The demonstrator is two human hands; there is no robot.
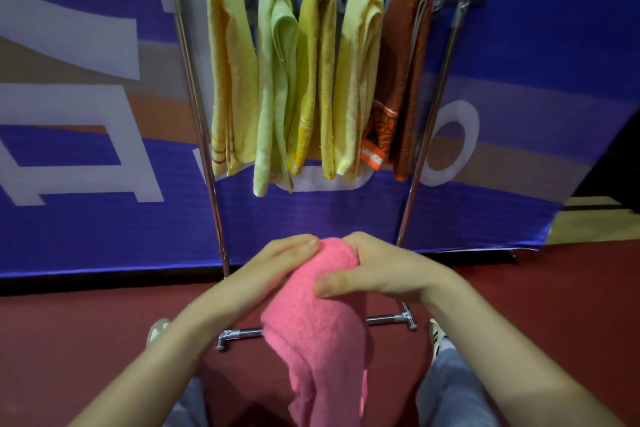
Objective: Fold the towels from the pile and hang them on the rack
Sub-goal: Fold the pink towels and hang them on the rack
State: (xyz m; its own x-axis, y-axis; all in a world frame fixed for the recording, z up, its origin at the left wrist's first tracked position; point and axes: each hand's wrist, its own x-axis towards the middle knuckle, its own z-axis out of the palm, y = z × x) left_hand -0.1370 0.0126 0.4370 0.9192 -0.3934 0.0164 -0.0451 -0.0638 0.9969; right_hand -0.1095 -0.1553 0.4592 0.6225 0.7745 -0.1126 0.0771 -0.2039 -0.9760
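Note:
A pink towel (318, 329) hangs folded between my hands, low in the middle of the view. My left hand (277, 263) lies flat against its upper left side. My right hand (374, 270) grips its top from the right, thumb pressed on the front. A metal rack (194, 90) stands straight ahead. Several folded towels hang side by side on its top bar: a pale yellow towel (232, 80), a light green towel (277, 87), a mustard towel (317, 80), another pale yellow towel (356, 80) and a brown towel (405, 80) with an orange patterned end.
A blue banner (104, 218) with white and tan shapes stands close behind the rack. The rack's base bar (242, 334) lies on the red floor (69, 340) near my shoes and grey trouser legs. The bar to the right of the brown towel is bare.

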